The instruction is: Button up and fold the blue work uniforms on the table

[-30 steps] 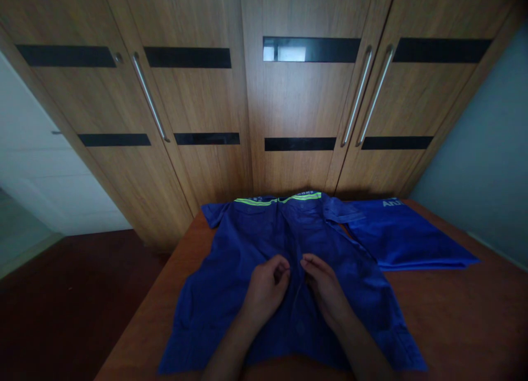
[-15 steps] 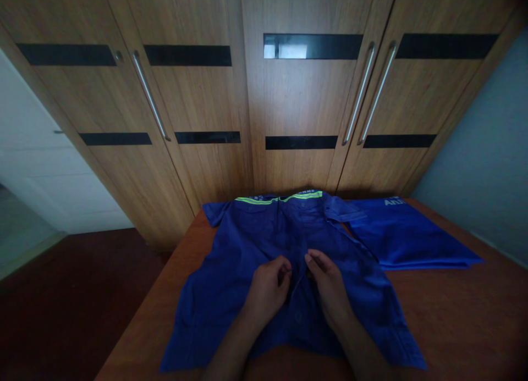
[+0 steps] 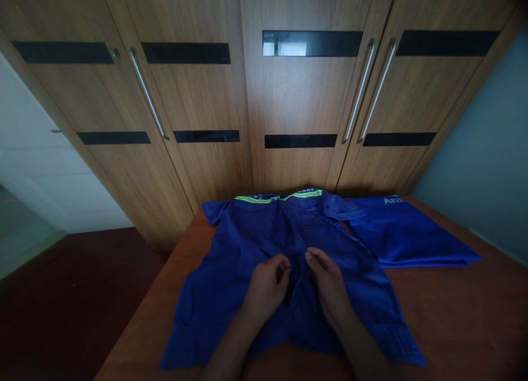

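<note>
Blue short-sleeved work shirt lies front up on the wood-topped surface, collar end toward the wardrobe, hem toward the wearer. Hi-vis strip runs across the chest. Both hands are at the front opening, mid-to-lower shirt, just beside each other.

R hand: thumb + forefinger look pinched on the lifted placket edge. L hand: fingertips curled close to the thumb right by the opening; too dim to tell if cloth's btw them, so can't call that grip for sure.

Step in hand, as I judge it: working the two front edges together, prob. at a fastening. To do it well: keep the R pinch small & near the very edge, so the placket stays flat, not bunched. L fingertips should steady the under layer at the same height, w/o dragging the panel sideways. Check the round button lower down for alignment; mismatched pairs = crooked hem. Low lift only, b/c a high tug would prob. ruck the body. Mind the R sleeve side: the folded blue fabric item sits right by it.
</note>
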Motion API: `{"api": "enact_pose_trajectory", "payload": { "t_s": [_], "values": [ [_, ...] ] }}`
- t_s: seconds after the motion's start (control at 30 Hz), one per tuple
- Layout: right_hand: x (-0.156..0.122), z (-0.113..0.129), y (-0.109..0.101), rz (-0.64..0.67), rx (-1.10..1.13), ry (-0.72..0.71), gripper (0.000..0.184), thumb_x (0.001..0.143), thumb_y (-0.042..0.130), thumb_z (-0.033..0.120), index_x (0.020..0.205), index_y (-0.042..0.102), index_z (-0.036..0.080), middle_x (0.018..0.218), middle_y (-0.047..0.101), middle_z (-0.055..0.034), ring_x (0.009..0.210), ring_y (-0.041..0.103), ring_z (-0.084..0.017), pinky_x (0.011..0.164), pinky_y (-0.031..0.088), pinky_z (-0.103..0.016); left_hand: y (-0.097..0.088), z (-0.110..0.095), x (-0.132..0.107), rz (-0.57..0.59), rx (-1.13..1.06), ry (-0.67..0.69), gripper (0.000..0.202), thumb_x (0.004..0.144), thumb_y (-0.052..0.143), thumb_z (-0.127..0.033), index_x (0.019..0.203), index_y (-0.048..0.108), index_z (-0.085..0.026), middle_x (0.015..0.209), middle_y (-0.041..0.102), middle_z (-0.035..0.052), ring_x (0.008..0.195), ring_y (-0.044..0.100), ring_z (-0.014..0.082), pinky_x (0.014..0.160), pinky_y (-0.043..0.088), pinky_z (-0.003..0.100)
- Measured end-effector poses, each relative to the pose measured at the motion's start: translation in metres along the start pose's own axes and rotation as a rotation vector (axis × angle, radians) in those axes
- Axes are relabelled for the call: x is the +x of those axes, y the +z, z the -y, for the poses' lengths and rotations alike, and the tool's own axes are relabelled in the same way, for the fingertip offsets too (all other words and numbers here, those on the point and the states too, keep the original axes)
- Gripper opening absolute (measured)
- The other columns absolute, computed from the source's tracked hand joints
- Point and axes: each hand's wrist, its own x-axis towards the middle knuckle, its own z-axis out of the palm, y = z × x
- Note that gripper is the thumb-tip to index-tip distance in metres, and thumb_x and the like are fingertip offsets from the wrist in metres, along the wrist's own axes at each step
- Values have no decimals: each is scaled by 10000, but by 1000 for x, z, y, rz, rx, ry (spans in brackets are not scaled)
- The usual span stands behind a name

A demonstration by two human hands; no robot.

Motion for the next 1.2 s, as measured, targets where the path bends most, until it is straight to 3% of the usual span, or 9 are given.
{"api": "enact_pose_trajectory", "payload": {
  "t_s": [0.53,0.8,1.0,1.13,1.2],
  "values": [
    [-5,8,5,57,-190,-80,309,770,625,484,872,637,192,642,546,32,596,482,-129,558,374,-241,-2,-3,1,-24,-39,-27,111,831,471,-162,844,574,-199,722,631,-5,647,596,128,620,421,215],
    [-5,4,5,60,-347,-194,321,775,598,467,915,680,190,818,665,-43,752,589,-195,618,452,-271,-1,0,0,-80,-43,-17,114,822,485,-152,849,584,-202,736,634,-12,663,598,124,632,427,213],
    [-4,1,4,103,-344,-191,269,800,540,363,941,707,208,799,685,-34,688,613,-182,608,484,-284,-1,-1,0,-75,-41,-15,118,826,485,-154,854,591,-199,741,640,-6,675,601,127,653,427,217],
    [-3,-1,5,165,-429,-314,242,770,526,218,946,692,217,927,682,-41,867,628,-190,793,486,-313,-2,-1,1,-65,-55,-14,126,818,483,-138,845,590,-199,754,644,-6,687,605,125,659,424,211],
    [-3,0,7,194,-492,-377,247,762,519,181,948,678,215,941,667,-46,871,619,-182,791,484,-304,-3,-2,0,-59,-70,-15,125,819,479,-137,834,587,-199,755,642,-6,685,603,123,656,422,209]
  ]
}}
